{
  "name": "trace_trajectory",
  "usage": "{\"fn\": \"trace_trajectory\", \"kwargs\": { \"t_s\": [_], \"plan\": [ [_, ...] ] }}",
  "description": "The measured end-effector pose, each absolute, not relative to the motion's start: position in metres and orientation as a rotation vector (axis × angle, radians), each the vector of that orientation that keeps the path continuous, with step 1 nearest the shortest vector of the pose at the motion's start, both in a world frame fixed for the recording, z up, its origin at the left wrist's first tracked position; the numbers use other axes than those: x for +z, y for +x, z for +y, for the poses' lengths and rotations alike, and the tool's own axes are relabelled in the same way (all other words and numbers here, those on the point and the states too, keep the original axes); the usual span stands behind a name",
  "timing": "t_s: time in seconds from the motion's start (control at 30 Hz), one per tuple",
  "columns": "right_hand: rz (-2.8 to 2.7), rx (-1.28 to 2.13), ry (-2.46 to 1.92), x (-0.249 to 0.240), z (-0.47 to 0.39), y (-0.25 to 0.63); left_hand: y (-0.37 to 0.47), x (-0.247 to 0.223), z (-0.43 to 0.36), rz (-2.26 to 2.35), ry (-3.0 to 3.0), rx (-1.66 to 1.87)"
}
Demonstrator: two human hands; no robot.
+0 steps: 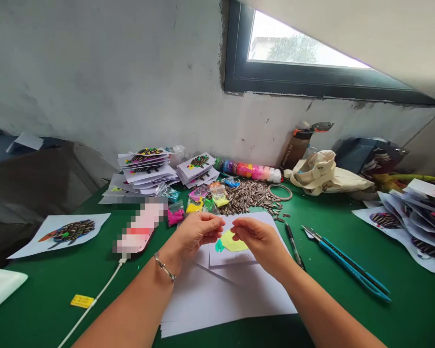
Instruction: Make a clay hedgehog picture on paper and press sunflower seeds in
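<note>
My left hand (pixel 200 235) is raised over white paper sheets (pixel 224 299), thumb and fingers pinched together; what they hold, if anything, is too small to make out. Close beside it on the right, my right hand (pixel 255 238) has its fingers curled and pressed to the thumb, its contents hidden too. Beneath and between them lies a small sheet bearing a yellow-green shape (pixel 232 242) and a green patch (pixel 219 246) at its left. A silver bracelet circles my left wrist.
Sunflower seeds (pixel 252 193) are piled behind the paper, beside small colored clay bags (pixel 195 205). A pen (pixel 293 241) and blue tweezers (pixel 351 266) lie right. Left are a phone (pixel 143 227) with cable and a seed picture (pixel 67 233); card stacks (pixel 147 169) stand behind.
</note>
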State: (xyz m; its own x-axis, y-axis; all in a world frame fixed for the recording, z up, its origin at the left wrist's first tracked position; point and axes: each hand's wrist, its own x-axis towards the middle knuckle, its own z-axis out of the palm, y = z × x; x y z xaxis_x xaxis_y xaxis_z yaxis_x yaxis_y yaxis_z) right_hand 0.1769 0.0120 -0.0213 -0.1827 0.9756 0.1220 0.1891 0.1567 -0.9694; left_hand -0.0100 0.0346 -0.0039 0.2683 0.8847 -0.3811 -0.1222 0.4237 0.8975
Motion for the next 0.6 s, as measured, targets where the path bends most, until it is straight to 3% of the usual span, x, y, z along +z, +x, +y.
{"fn": "trace_trajectory", "kwargs": {
  "t_s": [0.6],
  "plan": [
    [-1.816,0.924,-1.311,-0.0246,0.0133,0.1758,-0.0131,-0.0088,0.0395,1.073,0.923,0.915]
  ]
}}
